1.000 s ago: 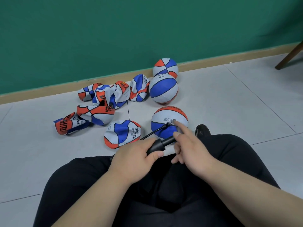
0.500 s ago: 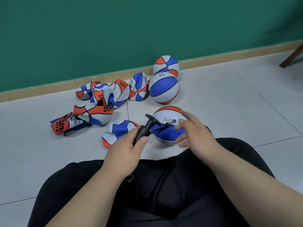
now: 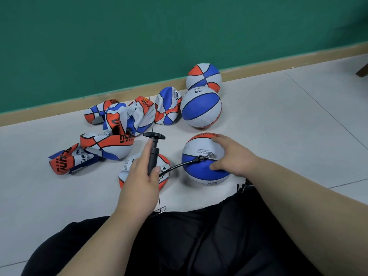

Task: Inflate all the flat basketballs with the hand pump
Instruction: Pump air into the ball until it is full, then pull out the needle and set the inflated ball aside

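- The black plastic hand pump (image 3: 153, 156) no longer lies low across the lap. It now stands nearly upright at 9 o'clock of the round orange, white and blue rubber basketball (image 3: 197, 170), with its foot hidden behind the left hand (image 3: 139, 180).
- The left hand's fingers are closed round the pump barrel. The T-handle (image 3: 154, 135) is pushed down and nothing touches it.
- The right hand (image 3: 233, 158) has left the needle end and now holds the basketball, its fingers spread and curved round the 3 o'clock side.
- The thin black hose (image 3: 179, 166) runs to the metal needle (image 3: 209, 155) at the ball's valve. I cannot tell how deep the needle sits.
- Set-up looks finished and pumping should follow, so one hand must shift to the T-handle. This ball already looks round, so probably only a few strokes are left.
- Much remains: a flat basketball (image 3: 127, 166) lies under the left hand and a crumpled heap of flat ones (image 3: 111, 124) sits at 10 o'clock. Two round balls (image 3: 201, 107) rest at 12 o'clock near the tan baseboard (image 3: 258, 64).
- The heap is near the T-handle, but the space above the handle is free. The grey tiled floor (image 3: 278, 126) lies open at 3 o'clock.
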